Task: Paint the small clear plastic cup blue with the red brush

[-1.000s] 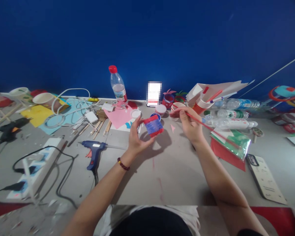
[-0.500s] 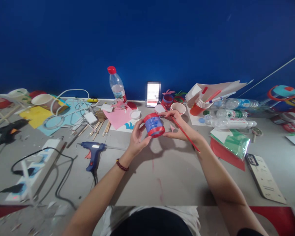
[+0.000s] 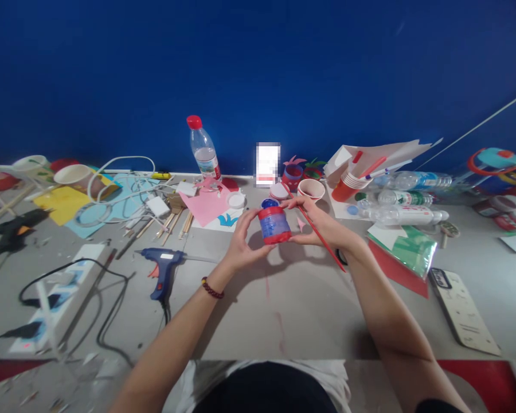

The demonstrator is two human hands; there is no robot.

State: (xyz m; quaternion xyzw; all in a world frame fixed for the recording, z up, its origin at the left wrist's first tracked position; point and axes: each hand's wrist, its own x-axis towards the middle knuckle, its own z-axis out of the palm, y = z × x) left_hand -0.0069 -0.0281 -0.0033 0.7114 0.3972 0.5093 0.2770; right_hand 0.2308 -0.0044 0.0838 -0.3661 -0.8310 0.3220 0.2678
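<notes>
A small painted cup [image 3: 275, 225], blue-violet around the middle with red bands at both ends, is held slightly tilted above the table between my two hands. My left hand [image 3: 244, 241] grips its left side with fingers and thumb. On the right side, my right hand [image 3: 312, 223] holds the cup too, and keeps a thin red paintbrush [image 3: 325, 244] slanted across the palm, its handle pointing down toward my wrist. Just behind the painted cup a round pot of blue paint [image 3: 270, 203] shows; its lower part is hidden.
Left lie a blue glue gun [image 3: 165, 269], a power strip [image 3: 62, 298] and pink paper [image 3: 204, 203]. Behind stand a bottle [image 3: 204, 152], a lit screen [image 3: 268, 163] and a white cup [image 3: 312, 189]. At right are stacked cups [image 3: 348, 186], plastic bottles [image 3: 406, 215] and a phone [image 3: 464, 312].
Both hands have tipped the painted cup more upright and shifted it slightly right and down. The blue pot behind it has come into view. The paintbrush has moved slightly with my right hand.
</notes>
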